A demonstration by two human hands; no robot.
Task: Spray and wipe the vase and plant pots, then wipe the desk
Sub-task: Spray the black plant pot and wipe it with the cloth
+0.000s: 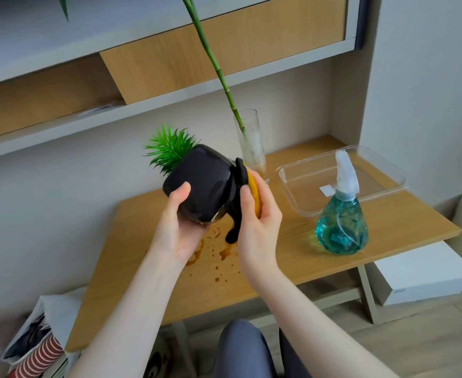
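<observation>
My left hand point(179, 227) grips a glossy black plant pot point(200, 184) with a green spiky plant point(171, 148), tilted to the left above the wooden desk point(292, 257). My right hand point(260, 222) holds a black and yellow cloth point(240, 192) pressed against the pot's right side, one end hanging down. A tall glass vase point(251, 148) with a green bamboo stem stands behind. A teal spray bottle point(343, 222) with a white nozzle stands on the desk to the right. Brown spill stains point(213, 252) mark the desk below the pot.
A clear plastic tray point(388, 170) lies at the desk's back right. Shelves and a wooden cabinet hang above. A white box point(420, 274) sits on the floor to the right, a bag with striped items point(39, 347) at lower left. My knee point(240, 347) is under the desk edge.
</observation>
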